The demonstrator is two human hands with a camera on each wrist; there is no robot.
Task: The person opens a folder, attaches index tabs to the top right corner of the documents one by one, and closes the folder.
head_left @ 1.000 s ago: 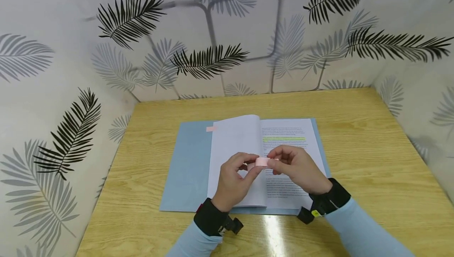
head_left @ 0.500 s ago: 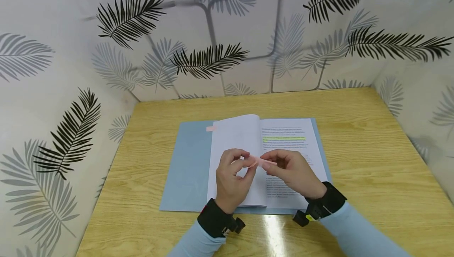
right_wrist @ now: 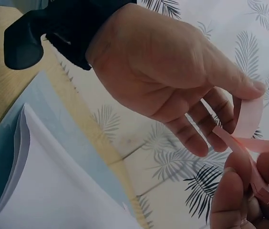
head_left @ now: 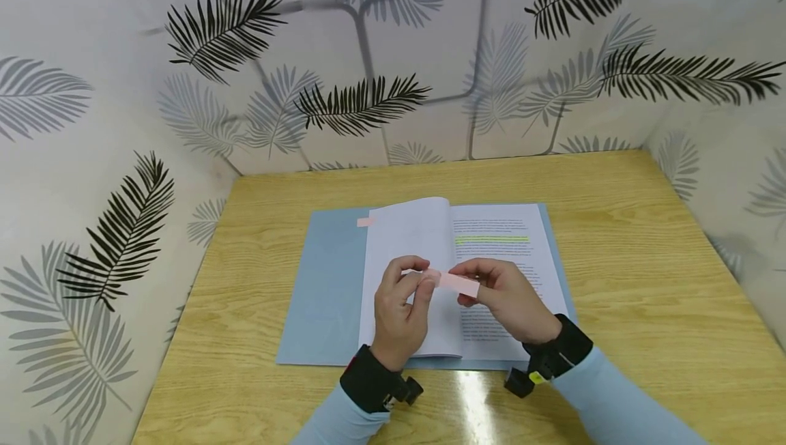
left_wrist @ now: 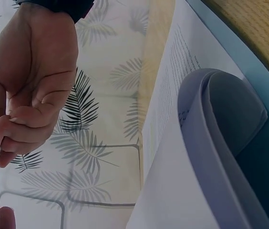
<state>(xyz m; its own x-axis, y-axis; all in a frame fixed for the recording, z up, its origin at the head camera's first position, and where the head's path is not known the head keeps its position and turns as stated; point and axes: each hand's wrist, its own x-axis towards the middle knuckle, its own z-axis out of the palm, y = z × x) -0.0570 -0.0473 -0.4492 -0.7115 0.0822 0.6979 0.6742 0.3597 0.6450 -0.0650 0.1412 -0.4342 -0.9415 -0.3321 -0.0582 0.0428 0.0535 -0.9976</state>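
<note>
In the head view my left hand [head_left: 400, 319] and right hand [head_left: 508, 298] meet over an open document. A pink sticky-note strip [head_left: 459, 284] spans between them. Thumb and fingers of the right hand pinch its right end. At its other end the left hand pinches pink sticky-note paper [right_wrist: 261, 185], whose layers spread apart in the right wrist view. Part of that paper is hidden behind the left fingers. The document [head_left: 408, 240] lies open with a blank left page, its right page printed and highlighted in yellow.
A pink sticky tab [head_left: 365, 222] sticks out at the left page's upper left edge. The light-blue folder cover [head_left: 325, 288] lies under the pages on the wooden table [head_left: 638, 240]. Patterned cloth [head_left: 393, 42] hangs behind and at the sides.
The pink piece, earlier bunched between the fingertips, now shows as a longer flat strip facing up. Both hands have shifted slightly left; the document has stayed put.
</note>
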